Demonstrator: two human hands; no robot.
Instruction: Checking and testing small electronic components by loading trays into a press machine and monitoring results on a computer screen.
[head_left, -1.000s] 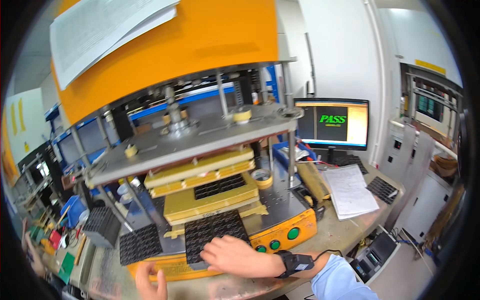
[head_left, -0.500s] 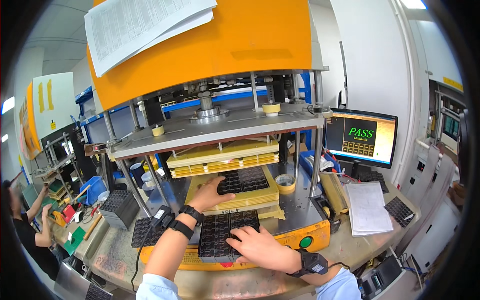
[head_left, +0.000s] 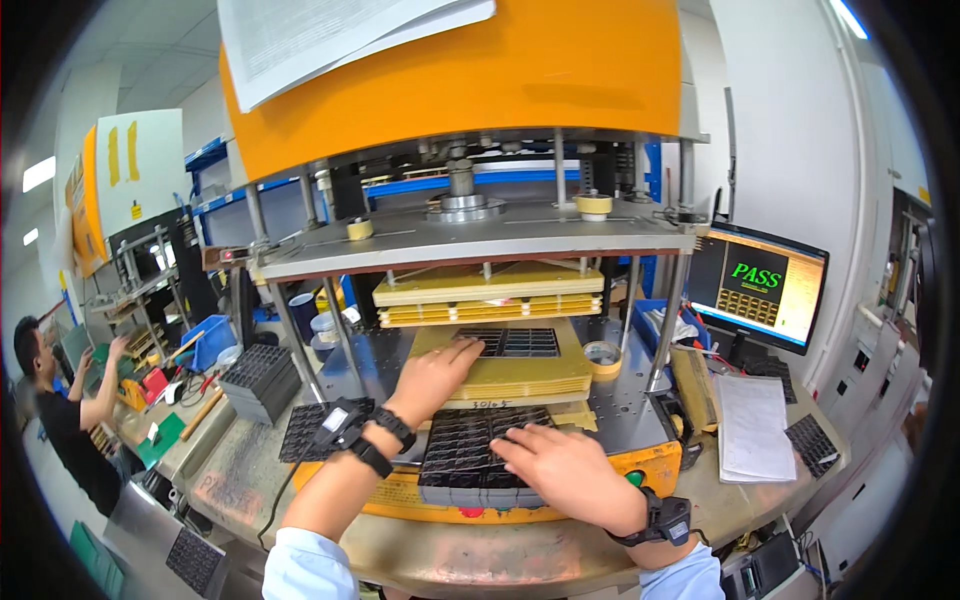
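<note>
My left hand (head_left: pixel 436 378) reaches over the yellow layered fixture (head_left: pixel 520 383) under the raised press plate. Its fingers are stretched out, with the tips at the left end of a black gridded panel (head_left: pixel 530 343) on the fixture; it grips nothing I can see. In front stands a stack of similar black panels (head_left: pixel 460 452) at the machine's front edge. My right hand (head_left: pixel 555 462) lies on the right side of that stack, fingers spread, palm down. Dark bands with small devices circle both wrists.
Metal posts (head_left: pixel 668 320) flank the fixture, and the press plate (head_left: pixel 480 245) hangs above it. A tape roll (head_left: pixel 602 360) sits right of the fixture. Another panel stack (head_left: pixel 262 385) stands left. Papers (head_left: pixel 755 430) and a monitor (head_left: pixel 765 285) are right. A person (head_left: pixel 75 420) works far left.
The whole view has shifted, so the machine sits further right. My left hand stays by the fixture panel, fingers now closer together. The right hand remains on the stack, fingers flatter.
</note>
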